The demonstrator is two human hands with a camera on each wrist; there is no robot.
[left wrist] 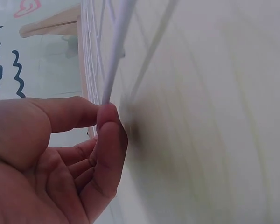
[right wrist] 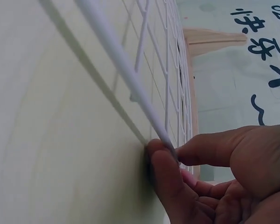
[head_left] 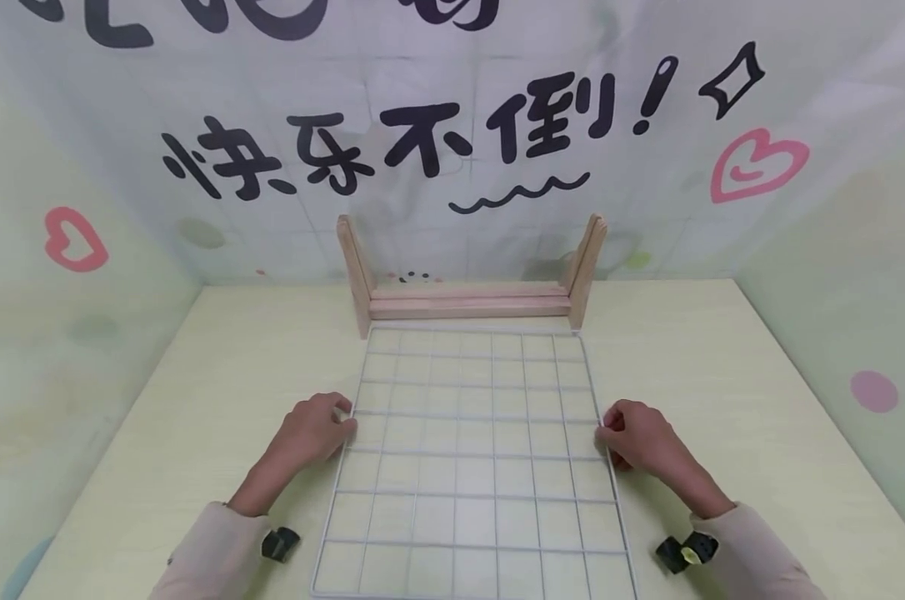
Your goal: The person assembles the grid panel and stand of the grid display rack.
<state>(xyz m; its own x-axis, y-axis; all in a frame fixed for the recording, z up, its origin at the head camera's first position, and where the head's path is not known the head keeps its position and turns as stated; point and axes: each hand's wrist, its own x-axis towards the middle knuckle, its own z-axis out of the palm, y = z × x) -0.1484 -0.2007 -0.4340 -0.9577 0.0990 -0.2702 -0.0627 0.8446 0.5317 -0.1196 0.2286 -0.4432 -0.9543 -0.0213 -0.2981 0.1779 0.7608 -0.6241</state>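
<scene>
Left wall: pale panel with a pink heart (head_left: pixel 87 246).
Left sleeve: light sleeve (head_left: pixel 216 550), small black device (head_left: pixel 280 544) at the cuff.
Left hand (head_left: pixel 313 429): thumb and fingertips closed together in a pinch on the left rim of the grid; remaining fingers curled, per left wrist view.
Wire grid (head_left: pixel 494 457): white, rectangular, over the tabletop (head_left: pixel 722 400) between the two hands; rim's shadow falls on the surface beside it in both wrist views.
Wooden stand (head_left: pixel 470 308): beyond the grid's far edge; two uprights leaning outward, joined by horizontal bars. Whether grid and stand touch, cannot tell.
Back wall: black lettering (head_left: pixel 426 137) above the stand.
Right hand (head_left: pixel 640 435): thumb and fingertips closed on the grid's right rim, opposite the left grip.
Right sleeve: light sleeve, black device with a yellowish spot at the cuff.
Right wall: pale, with a purple dot (head_left: pixel 874 392).
</scene>
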